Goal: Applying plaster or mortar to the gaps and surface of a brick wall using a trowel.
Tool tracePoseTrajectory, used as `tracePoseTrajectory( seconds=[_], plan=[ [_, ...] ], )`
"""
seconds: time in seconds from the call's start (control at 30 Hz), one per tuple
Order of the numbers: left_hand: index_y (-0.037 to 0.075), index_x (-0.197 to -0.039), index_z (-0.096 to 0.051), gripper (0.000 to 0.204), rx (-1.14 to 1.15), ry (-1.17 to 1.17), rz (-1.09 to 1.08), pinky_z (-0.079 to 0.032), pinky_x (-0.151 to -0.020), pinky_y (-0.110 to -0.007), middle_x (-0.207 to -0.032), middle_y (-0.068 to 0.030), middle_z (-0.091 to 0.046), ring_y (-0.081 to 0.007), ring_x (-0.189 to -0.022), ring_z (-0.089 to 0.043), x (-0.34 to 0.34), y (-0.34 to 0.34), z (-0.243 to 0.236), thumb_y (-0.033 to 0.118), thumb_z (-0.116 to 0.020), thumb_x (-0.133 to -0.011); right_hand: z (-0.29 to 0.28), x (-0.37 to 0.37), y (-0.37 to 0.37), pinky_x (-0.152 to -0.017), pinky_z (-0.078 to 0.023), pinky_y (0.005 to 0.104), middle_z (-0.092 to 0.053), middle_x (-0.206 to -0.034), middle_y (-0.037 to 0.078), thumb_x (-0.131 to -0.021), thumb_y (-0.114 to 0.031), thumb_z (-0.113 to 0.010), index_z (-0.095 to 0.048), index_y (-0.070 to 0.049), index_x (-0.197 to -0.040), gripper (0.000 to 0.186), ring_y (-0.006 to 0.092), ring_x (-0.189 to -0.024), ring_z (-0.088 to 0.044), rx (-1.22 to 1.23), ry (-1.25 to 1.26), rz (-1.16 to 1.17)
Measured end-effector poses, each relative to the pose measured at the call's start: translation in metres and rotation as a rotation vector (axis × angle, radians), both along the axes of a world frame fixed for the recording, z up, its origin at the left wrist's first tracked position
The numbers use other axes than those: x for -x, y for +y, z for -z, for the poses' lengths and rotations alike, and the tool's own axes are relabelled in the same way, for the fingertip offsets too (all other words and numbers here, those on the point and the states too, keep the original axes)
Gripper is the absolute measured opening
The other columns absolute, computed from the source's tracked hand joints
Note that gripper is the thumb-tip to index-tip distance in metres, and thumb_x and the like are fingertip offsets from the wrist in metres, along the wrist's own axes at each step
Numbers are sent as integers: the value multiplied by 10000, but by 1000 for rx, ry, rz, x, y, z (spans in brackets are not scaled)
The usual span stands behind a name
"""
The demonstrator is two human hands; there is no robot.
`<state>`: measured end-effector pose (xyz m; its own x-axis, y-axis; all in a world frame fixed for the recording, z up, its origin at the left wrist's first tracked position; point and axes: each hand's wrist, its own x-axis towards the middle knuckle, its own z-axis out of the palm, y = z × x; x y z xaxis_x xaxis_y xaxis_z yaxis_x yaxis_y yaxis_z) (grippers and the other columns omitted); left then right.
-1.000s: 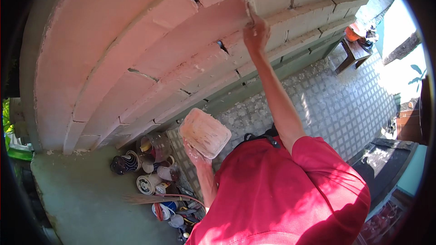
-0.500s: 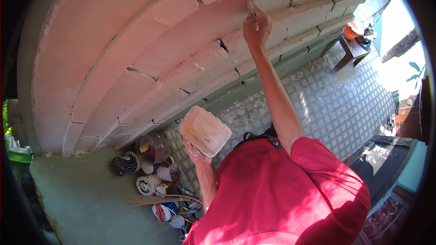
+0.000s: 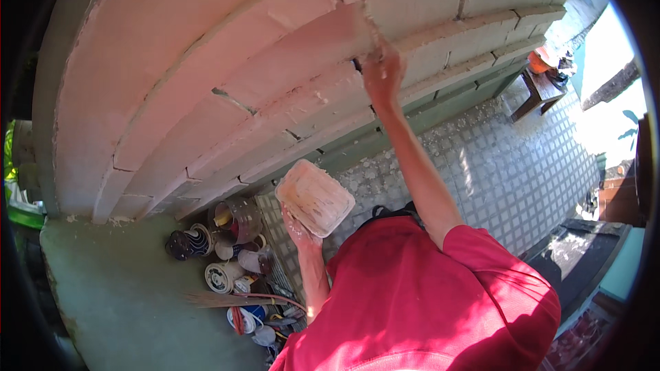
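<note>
My right hand (image 3: 382, 75) is raised against a pale block wall (image 3: 227, 62) and grips a small putty knife (image 3: 370, 33). Its blade lies flat on a block next to a dark joint gap. My left hand (image 3: 297, 228) holds up a shallow rectangular plastic tub (image 3: 315, 197) smeared with whitish filler, below the wall's lower courses. My red shirt (image 3: 426, 302) fills the lower middle of the view.
Several paint tins and pots (image 3: 223, 261) stand crowded on the green floor at the wall's foot, with a broom (image 3: 234, 299) lying beside them. A chequered tiled floor (image 3: 509, 165) runs to the right. A wooden stool (image 3: 540, 89) stands far right, and a dark mat (image 3: 577, 254) lies lower right.
My right hand has slid the putty knife a little down and left along the block. The left hand and the tub have stayed where they were.
</note>
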<state>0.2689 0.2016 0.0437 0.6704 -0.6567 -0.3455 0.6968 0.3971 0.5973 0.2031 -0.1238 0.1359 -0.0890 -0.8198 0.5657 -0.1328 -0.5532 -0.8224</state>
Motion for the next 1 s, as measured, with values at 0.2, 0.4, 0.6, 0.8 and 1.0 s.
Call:
tracePoseTrajectory(
  seconds=[0.2,0.4,0.6,0.8,1.0],
  plan=[
    [110,-1415,-410,507,-9,-9,-53,-430,-1052,-451,-1410,-83,-482,-289,-1264,-495,-5,28,13,413,-360,-1011,22,-77,56,-654,-488,444,-636,-762,206,-688,-14,-544,-631,-118,-1268,596,412,-641,-562,60,217,-39],
    [112,-1414,-413,514,-47,17,-121,-425,-1056,-458,-1402,-84,-490,-293,-1262,-497,-16,31,14,417,-376,-1002,35,-113,92,-541,-442,435,-634,-709,147,-728,34,-501,-650,-67,-1232,536,311,-520,-523,402,-134,-319],
    [116,-1446,-376,570,-4,2,-97,-434,-1041,-526,-1440,-121,-449,-348,-1272,-489,-14,46,2,450,-389,-984,11,-35,25,-465,-356,344,-530,-564,100,-775,2,-458,-655,-59,-1225,495,207,-447,-399,40,-37,24],
    [116,-1447,-377,573,-80,40,-134,-423,-1049,-531,-1441,-116,-449,-348,-1278,-482,-17,41,13,452,-379,-982,12,-108,80,-664,-516,436,-682,-858,177,-665,18,-551,-668,-122,-1203,568,396,-706,-630,325,189,-10],
    [112,-1455,-356,564,-35,41,-121,-399,-1077,-502,-1449,-108,-435,-333,-1301,-455,-19,41,-4,438,-379,-995,5,-74,92,-655,-521,434,-677,-841,189,-707,47,-492,-646,-113,-1240,578,367,-690,-640,136,40,-310]
  ],
)
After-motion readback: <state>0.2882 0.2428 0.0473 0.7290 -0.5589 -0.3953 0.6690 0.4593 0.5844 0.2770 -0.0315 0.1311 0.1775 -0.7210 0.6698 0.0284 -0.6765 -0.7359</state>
